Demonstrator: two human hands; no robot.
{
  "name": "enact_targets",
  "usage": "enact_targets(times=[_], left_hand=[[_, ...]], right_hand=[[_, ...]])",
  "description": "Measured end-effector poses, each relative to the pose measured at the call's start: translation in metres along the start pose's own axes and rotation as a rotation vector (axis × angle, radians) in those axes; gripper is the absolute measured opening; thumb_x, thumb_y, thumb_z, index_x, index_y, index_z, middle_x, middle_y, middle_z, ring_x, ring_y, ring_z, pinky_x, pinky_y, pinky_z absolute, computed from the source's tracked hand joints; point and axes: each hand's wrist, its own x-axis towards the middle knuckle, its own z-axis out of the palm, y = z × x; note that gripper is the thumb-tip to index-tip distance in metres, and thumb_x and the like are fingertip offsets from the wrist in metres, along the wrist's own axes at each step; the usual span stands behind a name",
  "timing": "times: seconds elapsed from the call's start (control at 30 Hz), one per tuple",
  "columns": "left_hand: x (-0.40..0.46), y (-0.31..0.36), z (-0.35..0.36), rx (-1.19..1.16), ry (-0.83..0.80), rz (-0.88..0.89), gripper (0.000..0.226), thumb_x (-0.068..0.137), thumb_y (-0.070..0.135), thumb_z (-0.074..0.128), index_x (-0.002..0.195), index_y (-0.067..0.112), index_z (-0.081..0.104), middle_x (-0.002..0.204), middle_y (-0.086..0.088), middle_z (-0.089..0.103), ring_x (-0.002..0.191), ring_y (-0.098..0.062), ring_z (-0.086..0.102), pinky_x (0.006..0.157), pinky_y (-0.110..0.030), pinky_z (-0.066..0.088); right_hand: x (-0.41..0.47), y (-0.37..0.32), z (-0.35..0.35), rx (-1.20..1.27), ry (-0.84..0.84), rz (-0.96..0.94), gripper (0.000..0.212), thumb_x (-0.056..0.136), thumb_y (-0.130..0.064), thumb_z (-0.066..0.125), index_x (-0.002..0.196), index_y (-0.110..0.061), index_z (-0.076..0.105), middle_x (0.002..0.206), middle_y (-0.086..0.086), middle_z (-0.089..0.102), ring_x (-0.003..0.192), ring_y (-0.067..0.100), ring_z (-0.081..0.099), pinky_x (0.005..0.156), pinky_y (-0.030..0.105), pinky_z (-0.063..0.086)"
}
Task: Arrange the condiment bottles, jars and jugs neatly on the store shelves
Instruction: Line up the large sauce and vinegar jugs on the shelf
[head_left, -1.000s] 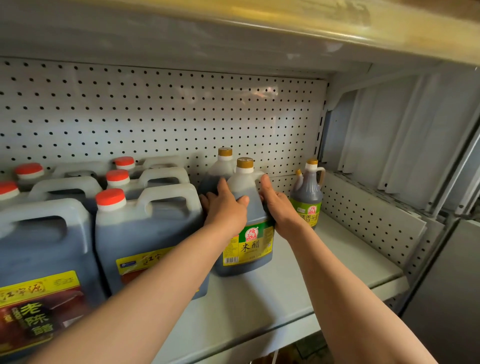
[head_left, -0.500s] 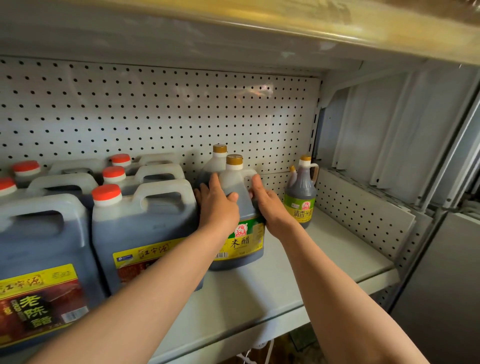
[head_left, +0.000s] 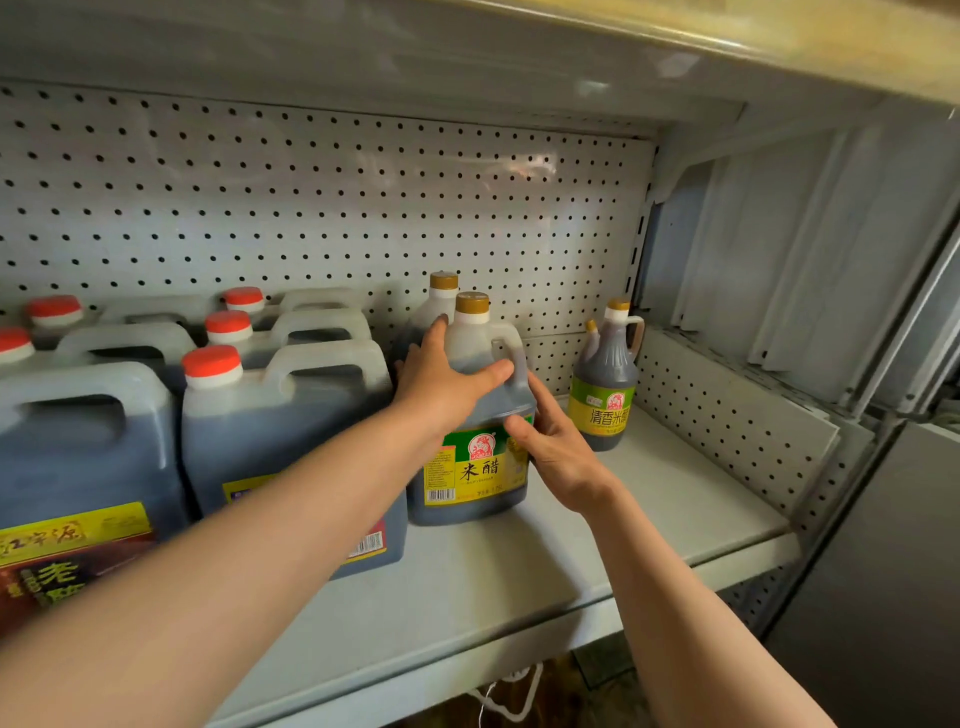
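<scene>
A dark vinegar jug (head_left: 480, 467) with a gold cap and a green and yellow label stands upright on the grey shelf (head_left: 519, 561). My left hand (head_left: 441, 384) grips its shoulder, thumb across the front. My right hand (head_left: 556, 441) holds its right side at label height. A second gold-capped jug (head_left: 439, 299) stands right behind it, mostly hidden. To the right, apart from my hands, stands a smaller dark bottle (head_left: 605, 395) with a side handle and a green label.
Several large red-capped jugs (head_left: 260, 431) with white handles fill the shelf's left half, touching the held jug's left side. A pegboard (head_left: 311, 208) backs the shelf. The upper shelf (head_left: 675, 47) hangs low overhead. Bare shelf lies at the front and right.
My right hand has slid from the jug's upper shoulder down to its label. My left thumb now reaches further across the jug's front. The jug stays in place beside the red-capped jugs.
</scene>
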Motion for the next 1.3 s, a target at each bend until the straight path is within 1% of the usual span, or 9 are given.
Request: enact_targets(times=[0.2,0.3,0.53,0.73,0.8,0.87,0.9,1.07,1.3], left_hand=[[0.029,0.036,-0.029,0.279,-0.115,0.036,0.054,0.076,0.044,0.082,0.119,0.016,0.065,0.122,-0.002,0.063,0.110,-0.021,0.059,0.097,-0.034,0.049],[0.039,0.050,-0.039,0.370,-0.176,0.101,0.058,0.072,0.043,0.085,0.120,0.017,0.065,0.134,-0.001,0.057,0.119,-0.020,0.054,0.096,-0.029,0.041],[0.056,0.047,-0.052,0.457,-0.161,0.194,0.046,0.069,0.035,0.088,0.110,0.028,0.069,0.130,-0.003,0.057,0.123,-0.022,0.050,0.089,-0.028,0.037],[0.064,0.044,-0.054,0.623,-0.176,0.256,0.045,0.066,0.044,0.087,0.102,0.038,0.060,0.138,-0.007,0.048,0.137,-0.030,0.032,0.111,-0.042,0.032],[0.068,0.047,-0.056,0.591,-0.213,0.227,0.042,0.066,0.042,0.088,0.096,0.039,0.060,0.129,-0.005,0.050,0.128,-0.028,0.040,0.094,-0.033,0.040],[0.074,0.048,-0.056,0.588,-0.235,0.209,0.039,0.065,0.041,0.089,0.090,0.038,0.060,0.122,-0.003,0.052,0.112,-0.024,0.049,0.073,-0.027,0.037],[0.077,0.048,-0.057,0.605,-0.244,0.209,0.038,0.064,0.041,0.089,0.089,0.037,0.060,0.121,-0.002,0.053,0.107,-0.023,0.050,0.070,-0.028,0.036],[0.089,0.046,-0.065,0.638,-0.275,0.229,0.039,0.067,0.040,0.088,0.094,0.034,0.061,0.111,0.007,0.051,0.100,-0.017,0.047,0.070,-0.027,0.034],[0.108,0.039,-0.074,0.716,-0.268,0.207,0.044,0.072,0.040,0.085,0.106,0.031,0.059,0.109,0.004,0.051,0.103,-0.022,0.049,0.084,-0.031,0.040]], right_hand=[[0.003,-0.005,0.003,0.040,0.016,0.016,0.070,0.083,-0.008,0.074,0.144,-0.015,0.040,0.131,0.013,0.065,0.120,0.029,0.063,0.092,0.034,0.055],[0.003,-0.005,0.003,0.040,0.005,0.018,0.074,0.081,-0.007,0.075,0.144,-0.016,0.039,0.129,0.011,0.066,0.119,0.027,0.064,0.092,0.035,0.055],[0.009,-0.007,0.003,0.009,-0.023,0.025,0.080,0.074,-0.003,0.082,0.140,-0.020,0.040,0.125,0.010,0.069,0.116,0.028,0.066,0.089,0.035,0.057],[0.012,-0.005,0.000,-0.008,-0.014,0.022,0.079,0.072,-0.004,0.084,0.137,-0.024,0.042,0.123,0.007,0.070,0.115,0.027,0.067,0.088,0.035,0.057],[0.014,-0.004,-0.001,-0.018,-0.015,0.023,0.080,0.072,-0.006,0.085,0.137,-0.024,0.042,0.123,0.006,0.070,0.115,0.026,0.067,0.088,0.035,0.057],[0.017,-0.005,0.000,-0.028,-0.007,0.020,0.080,0.071,-0.010,0.087,0.137,-0.025,0.043,0.122,0.005,0.070,0.115,0.025,0.067,0.088,0.034,0.057],[0.018,-0.004,0.000,-0.032,-0.002,0.017,0.081,0.070,-0.011,0.088,0.136,-0.025,0.043,0.122,0.005,0.070,0.115,0.025,0.067,0.088,0.034,0.058],[0.030,-0.002,0.008,-0.031,-0.005,0.003,0.078,0.071,-0.008,0.085,0.135,-0.022,0.043,0.119,0.004,0.071,0.113,0.026,0.068,0.089,0.036,0.058],[0.053,0.005,0.022,-0.031,0.019,-0.007,0.071,0.074,0.000,0.081,0.129,-0.024,0.045,0.114,0.004,0.074,0.107,0.022,0.071,0.082,0.029,0.058]])
